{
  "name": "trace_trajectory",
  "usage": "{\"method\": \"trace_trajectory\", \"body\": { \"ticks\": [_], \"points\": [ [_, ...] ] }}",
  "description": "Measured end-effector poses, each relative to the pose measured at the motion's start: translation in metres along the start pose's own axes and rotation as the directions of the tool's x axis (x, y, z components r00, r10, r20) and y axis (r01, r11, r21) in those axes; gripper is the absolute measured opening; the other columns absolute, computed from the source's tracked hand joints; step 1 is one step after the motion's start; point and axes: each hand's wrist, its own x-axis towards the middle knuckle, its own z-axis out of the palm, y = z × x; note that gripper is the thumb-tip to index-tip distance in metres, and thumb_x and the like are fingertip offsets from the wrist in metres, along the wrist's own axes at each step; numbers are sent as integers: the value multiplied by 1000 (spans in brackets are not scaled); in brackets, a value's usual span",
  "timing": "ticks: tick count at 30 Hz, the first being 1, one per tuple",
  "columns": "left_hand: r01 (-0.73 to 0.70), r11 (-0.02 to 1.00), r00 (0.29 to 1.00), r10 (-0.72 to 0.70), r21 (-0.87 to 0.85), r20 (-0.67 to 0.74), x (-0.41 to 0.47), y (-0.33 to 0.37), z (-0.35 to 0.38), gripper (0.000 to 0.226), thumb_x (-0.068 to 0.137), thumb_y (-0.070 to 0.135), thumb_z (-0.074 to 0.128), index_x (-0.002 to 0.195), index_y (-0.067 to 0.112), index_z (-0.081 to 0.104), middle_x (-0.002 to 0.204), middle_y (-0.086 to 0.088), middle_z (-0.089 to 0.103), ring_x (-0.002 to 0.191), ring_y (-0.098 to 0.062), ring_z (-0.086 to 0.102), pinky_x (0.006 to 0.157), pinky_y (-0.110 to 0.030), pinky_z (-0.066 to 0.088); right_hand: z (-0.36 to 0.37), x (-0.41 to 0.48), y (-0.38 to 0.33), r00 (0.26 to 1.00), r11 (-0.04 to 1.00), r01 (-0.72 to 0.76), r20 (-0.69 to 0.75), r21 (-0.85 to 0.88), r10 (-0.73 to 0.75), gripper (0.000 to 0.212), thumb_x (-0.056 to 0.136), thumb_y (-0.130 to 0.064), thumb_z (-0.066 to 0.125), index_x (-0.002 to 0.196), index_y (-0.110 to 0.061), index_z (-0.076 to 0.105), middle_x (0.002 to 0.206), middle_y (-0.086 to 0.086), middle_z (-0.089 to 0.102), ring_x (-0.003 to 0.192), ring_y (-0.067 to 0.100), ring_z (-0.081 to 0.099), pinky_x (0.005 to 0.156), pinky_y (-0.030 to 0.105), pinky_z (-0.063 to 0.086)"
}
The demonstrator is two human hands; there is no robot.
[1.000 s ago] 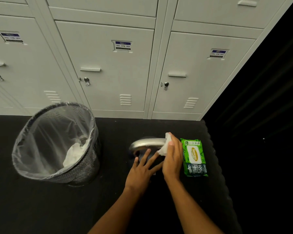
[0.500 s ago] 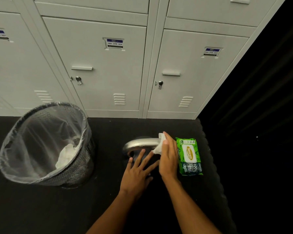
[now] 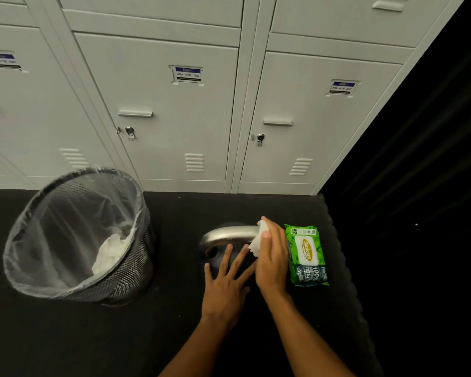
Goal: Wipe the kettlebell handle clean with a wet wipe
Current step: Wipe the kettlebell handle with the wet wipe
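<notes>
A dark kettlebell with a shiny steel handle (image 3: 227, 234) stands on the black floor mat. My right hand (image 3: 271, 257) grips a white wet wipe (image 3: 258, 238) wrapped around the right end of the handle. My left hand (image 3: 226, 281) lies flat with fingers spread on top of the kettlebell's dark body, which it largely hides. A green pack of wet wipes (image 3: 307, 255) lies just right of my right hand.
A black mesh waste bin (image 3: 136, 262) with a clear liner and crumpled white wipes inside stands to the left. Grey lockers (image 3: 174, 118) rise behind. The mat's right edge (image 3: 340, 254) borders a dark area.
The view has shifted slightly. My right hand with the wipe stays on the right end of the handle, and my left hand keeps resting on the kettlebell.
</notes>
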Motion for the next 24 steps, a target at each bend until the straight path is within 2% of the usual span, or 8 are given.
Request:
{"method": "trace_trajectory", "body": {
  "ticks": [3, 5, 8, 13, 17, 20, 22, 24],
  "points": [
    [-2, 1000, 1000, 2, -13, 19, -1, 2, -6, 77, 104, 37, 43, 149, 57, -17, 151, 20, -46, 140, -23, -44, 114, -71, -5, 1, 36, -2, 861, 846, -509, 95, 157, 500, 34, 96, -43, 40, 86, -26, 68, 96, 5, 65, 90, 23, 62, 79, 33, 50],
    [-6, 1000, 1000, 7, -18, 25, 0, 0, -5, 80, 103, 35, 45, 148, 57, -18, 152, 19, -45, 140, -24, -44, 113, -72, -5, -4, 61, -10, 744, 765, -640, 190, -73, 640, 38, 92, -43, 44, 70, -21, 64, 81, 9, 64, 85, 31, 64, 83, 43, 53],
    [-25, 1000, 998, 25, -4, 56, 2, -4, -5, 81, 103, 37, 44, 147, 57, -21, 151, 18, -47, 139, -26, -45, 113, -73, -5, -5, 65, -18, 820, 836, -467, 214, -286, 531, 44, 94, -42, 40, 89, -12, 71, 89, 11, 68, 87, 30, 62, 82, 39, 52],
    [-32, 999, 994, 33, -13, 105, 3, -3, -8, 75, 104, 41, 42, 147, 51, -18, 150, 13, -47, 136, -25, -47, 114, -74, 0, 4, 5, -15, 1000, 993, 28, 1, -113, -28, 45, 101, -42, 30, 124, -25, 64, 121, -13, 58, 112, 4, 49, 90, 10, 34],
    [-42, 999, 992, 43, -12, 120, 4, -4, -16, 77, 103, 38, 47, 150, 55, -10, 152, 16, -44, 141, -28, -42, 113, -75, -1, 4, 12, -5, 948, 935, -319, 31, 157, 318, 35, 103, -41, 36, 115, -26, 65, 115, -1, 62, 105, 13, 59, 83, 22, 45],
    [-49, 999, 992, 48, 2, 117, 4, -6, -19, 83, 102, 35, 50, 148, 59, -15, 153, 19, -43, 142, -29, -41, 112, -75, 0, -9, 47, -9, 695, 691, -714, 224, 113, 683, 33, 96, -41, 46, 79, -21, 67, 82, 6, 64, 78, 23, 63, 68, 31, 48],
    [-51, 999, 991, 49, 9, 128, 4, -7, -20, 85, 101, 35, 51, 147, 60, -17, 153, 19, -44, 141, -30, -41, 113, -75, 1, -14, 62, -21, 662, 705, -697, 262, -131, 702, 33, 91, -39, 50, 68, -18, 61, 73, 7, 60, 78, 30, 62, 76, 38, 53],
    [-52, 999, 988, 51, 3, 147, 5, -7, -21, 86, 101, 34, 51, 147, 60, -18, 152, 19, -46, 140, -30, -43, 112, -75, 0, -11, 62, -33, 787, 831, -493, 274, -258, 553, 31, 93, -32, 46, 76, -14, 65, 83, 8, 63, 91, 34, 62, 86, 41, 51]
  ]
}}
